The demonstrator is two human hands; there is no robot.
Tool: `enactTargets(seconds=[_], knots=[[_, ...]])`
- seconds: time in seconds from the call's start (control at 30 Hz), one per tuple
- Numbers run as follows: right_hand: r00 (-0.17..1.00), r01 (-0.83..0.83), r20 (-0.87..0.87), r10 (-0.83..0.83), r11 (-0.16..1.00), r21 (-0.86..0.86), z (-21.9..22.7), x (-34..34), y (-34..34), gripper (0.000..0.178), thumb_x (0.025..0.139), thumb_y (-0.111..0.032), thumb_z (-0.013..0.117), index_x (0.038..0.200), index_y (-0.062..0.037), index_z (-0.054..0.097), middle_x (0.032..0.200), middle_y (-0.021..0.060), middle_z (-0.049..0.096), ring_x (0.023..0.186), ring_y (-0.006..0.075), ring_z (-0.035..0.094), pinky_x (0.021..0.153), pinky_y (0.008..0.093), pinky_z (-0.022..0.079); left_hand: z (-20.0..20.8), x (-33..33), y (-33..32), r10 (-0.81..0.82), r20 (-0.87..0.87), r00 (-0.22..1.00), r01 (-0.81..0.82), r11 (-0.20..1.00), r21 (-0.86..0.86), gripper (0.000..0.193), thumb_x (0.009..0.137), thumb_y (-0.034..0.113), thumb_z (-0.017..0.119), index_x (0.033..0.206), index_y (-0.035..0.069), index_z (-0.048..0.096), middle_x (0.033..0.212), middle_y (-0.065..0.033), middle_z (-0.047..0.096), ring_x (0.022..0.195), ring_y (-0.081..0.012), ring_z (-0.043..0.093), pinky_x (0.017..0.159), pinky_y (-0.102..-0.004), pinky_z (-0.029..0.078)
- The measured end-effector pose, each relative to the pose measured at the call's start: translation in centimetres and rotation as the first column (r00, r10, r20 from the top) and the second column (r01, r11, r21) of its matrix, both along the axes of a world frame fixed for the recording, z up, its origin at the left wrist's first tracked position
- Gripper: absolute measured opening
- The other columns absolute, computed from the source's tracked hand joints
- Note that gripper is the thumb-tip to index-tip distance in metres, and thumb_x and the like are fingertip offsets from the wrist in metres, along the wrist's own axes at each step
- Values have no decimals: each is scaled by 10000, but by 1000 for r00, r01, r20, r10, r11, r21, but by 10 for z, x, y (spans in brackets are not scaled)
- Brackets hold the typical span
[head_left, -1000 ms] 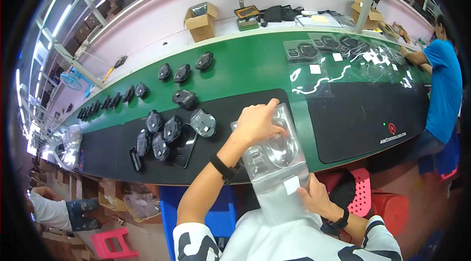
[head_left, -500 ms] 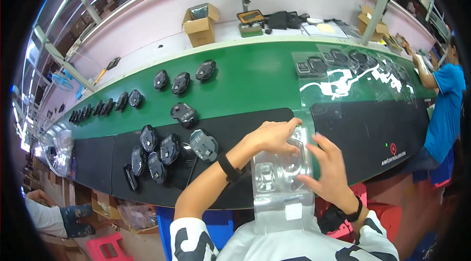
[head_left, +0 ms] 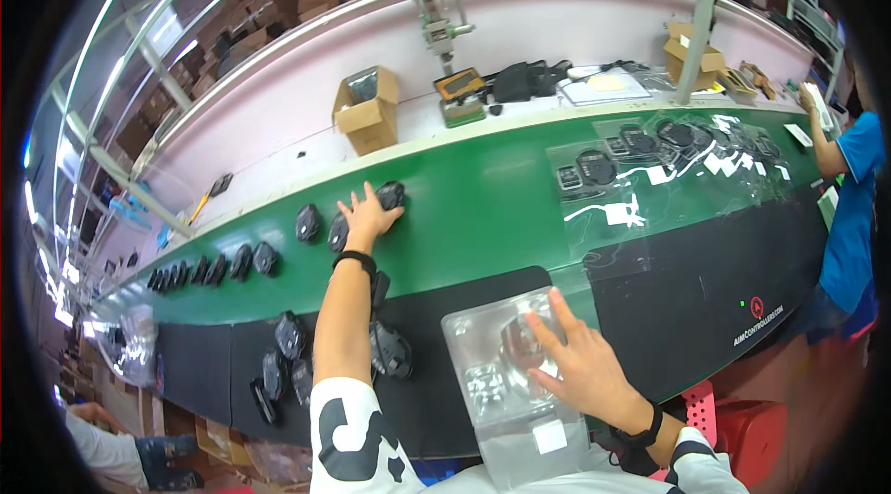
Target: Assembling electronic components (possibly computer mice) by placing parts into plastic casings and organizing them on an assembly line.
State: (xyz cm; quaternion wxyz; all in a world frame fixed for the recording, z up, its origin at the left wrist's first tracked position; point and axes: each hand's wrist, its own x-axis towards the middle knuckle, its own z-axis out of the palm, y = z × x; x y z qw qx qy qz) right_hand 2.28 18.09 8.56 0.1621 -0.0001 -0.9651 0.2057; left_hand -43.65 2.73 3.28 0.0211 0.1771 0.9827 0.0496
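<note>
My left hand (head_left: 369, 216) is stretched out over the green table, fingers spread, beside a black computer mouse (head_left: 393, 192) that its fingers partly cover. Whether they touch is hard to tell. Another black mouse (head_left: 338, 232) is partly hidden behind this hand, and a third mouse (head_left: 307, 223) lies to its left. Close to my body, a clear plastic blister pack (head_left: 473, 346) with moulded hollows lies tilted, a white label (head_left: 549, 436) on its lower part. My right hand (head_left: 589, 369) lies over the pack's right side with fingers apart.
Several mice (head_left: 290, 336) lie on the left black mat (head_left: 204, 359), with a row of them (head_left: 241, 262) farther left. Filled clear packs (head_left: 640, 155) are spread at the right, beyond another black mat (head_left: 687, 299). A cardboard box (head_left: 369, 114) stands behind. A co-worker (head_left: 845, 179) is at far right.
My left hand has left the blister pack and reached forward to the mice at the far side. My right hand stays at the pack, which now sits lower and more tilted. The view has shifted.
</note>
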Motion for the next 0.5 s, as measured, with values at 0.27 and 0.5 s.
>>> enactTargets(seconds=[0.27,0.5], knots=[[998,41,-44,-37,996,85,2,-3,-2,718,872,-265,725,1507,-131,419,1561,252,311,1312,367,476,1046,453,422,45,71,5,-82,-251,965,182,896,406,755,813,379,751,1373,-49,481,1208,-252,583,1170,-402,555,1075,-489,385],[989,-84,-138,47,958,-275,-10,-3,13,582,991,-253,589,1508,-68,397,1569,277,277,1421,450,331,1162,510,287,105,348,-11,-205,-383,901,396,748,533,1020,626,166,887,1465,-44,347,1293,-207,502,1240,-398,483,1137,-481,352]])
